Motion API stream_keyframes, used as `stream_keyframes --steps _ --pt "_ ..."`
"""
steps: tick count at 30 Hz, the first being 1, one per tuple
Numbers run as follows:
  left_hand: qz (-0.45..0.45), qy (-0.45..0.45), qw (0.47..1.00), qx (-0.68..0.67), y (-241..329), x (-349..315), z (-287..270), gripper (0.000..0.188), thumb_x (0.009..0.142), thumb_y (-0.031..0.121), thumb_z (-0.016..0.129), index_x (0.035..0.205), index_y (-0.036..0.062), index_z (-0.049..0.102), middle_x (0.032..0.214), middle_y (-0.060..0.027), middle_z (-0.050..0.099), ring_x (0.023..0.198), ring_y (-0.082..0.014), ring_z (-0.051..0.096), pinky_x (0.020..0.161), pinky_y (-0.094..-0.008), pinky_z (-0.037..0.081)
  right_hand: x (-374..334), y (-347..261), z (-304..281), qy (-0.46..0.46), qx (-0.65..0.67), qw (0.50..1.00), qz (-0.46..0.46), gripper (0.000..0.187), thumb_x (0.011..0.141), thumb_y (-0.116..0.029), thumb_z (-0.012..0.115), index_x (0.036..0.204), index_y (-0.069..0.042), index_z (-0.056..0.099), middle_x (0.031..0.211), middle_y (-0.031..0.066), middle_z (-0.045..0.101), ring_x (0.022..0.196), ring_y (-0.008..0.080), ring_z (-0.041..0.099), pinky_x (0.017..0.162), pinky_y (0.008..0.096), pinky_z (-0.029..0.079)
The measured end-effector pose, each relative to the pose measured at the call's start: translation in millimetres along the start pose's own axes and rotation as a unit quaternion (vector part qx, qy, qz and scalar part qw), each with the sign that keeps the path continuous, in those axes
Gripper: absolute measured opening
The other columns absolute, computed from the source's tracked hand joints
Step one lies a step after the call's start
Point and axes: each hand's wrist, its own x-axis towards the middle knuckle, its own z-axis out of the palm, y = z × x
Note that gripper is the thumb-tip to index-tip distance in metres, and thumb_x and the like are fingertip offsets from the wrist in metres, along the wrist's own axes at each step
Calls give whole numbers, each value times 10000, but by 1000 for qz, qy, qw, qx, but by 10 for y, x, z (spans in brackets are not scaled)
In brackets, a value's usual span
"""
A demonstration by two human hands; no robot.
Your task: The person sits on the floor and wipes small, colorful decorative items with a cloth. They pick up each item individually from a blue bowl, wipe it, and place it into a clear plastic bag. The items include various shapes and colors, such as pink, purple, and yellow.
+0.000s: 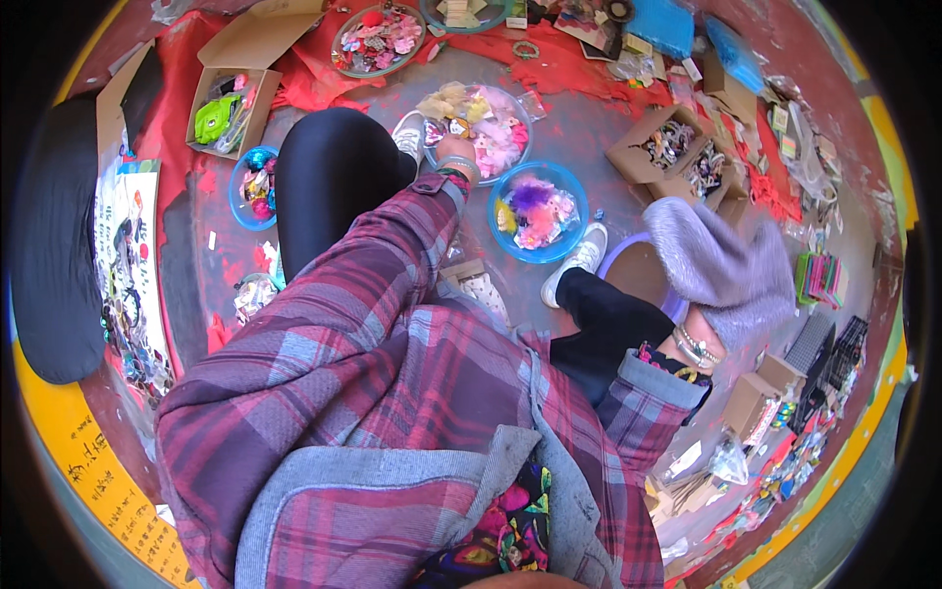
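My left hand (455, 151) reaches into a clear basin (531, 133) heaped with pink and cream fluffy hair ornaments (502, 137). Its fingers look curled in, and whatever they hold is hidden. Off to the right, a fuzzy grey cloth (714, 255), smeared by motion, hangs from my right hand (703, 332). The cloth covers the fingers of that hand and overlaps a purple-rimmed tub (610, 267). Between my feet stands a blue basin (497, 236) with pink ornaments and a purple feathery piece (533, 195).
Open cardboard boxes of small goods stand at far left (257, 123) and right (638, 157). A small blue basin (235, 201) sits beside my left knee. Another tray (417, 49) of ornaments lies at the back on red cloth (569, 74). Bagged trinkets line the right edge.
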Motion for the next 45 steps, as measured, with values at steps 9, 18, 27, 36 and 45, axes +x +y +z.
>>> stream_keyframes --steps 9,18,27,36,45 --pt "-129 131 976 -121 77 689 -128 406 719 133 548 1107 23 498 1145 -226 469 1079 -355 431 900 -428 355 155 245 -201 -245 292 916 128 457 843 -397 420 1156 -66 455 1200 140 450 1091 325 434 958 509 299" --pt "77 -25 993 88 -29 1241 43 406 724 164 543 1116 62 519 1141 -174 506 1134 -341 386 967 -394 306 0 398 -210 -155 292 930 162 465 856 -384 404 1190 -62 435 1212 153 443 1113 334 420 963 496 308" --pt "63 -26 991 111 202 1099 -194 207 751 136 503 898 63 630 975 -170 594 966 -337 533 838 -401 420 17 501 -173 -160 321 918 167 477 868 -381 390 1231 -71 407 1257 152 418 1154 335 389 979 493 294" --pt "-49 68 967 -240 318 897 -365 221 727 60 492 920 -13 572 884 -187 604 803 -285 601 715 -368 468 -68 366 -133 -233 382 882 150 480 872 -383 388 1235 -70 406 1249 150 429 1152 332 394 979 495 294" --pt "-122 -532 486 -683 1334 -122 -1113 241 819 116 472 1042 24 468 805 -94 525 600 -141 485 494 -234 400 -160 197 91 -310 380 859 148 450 861 -348 409 1207 -60 426 1207 138 459 1104 304 435 955 460 323"
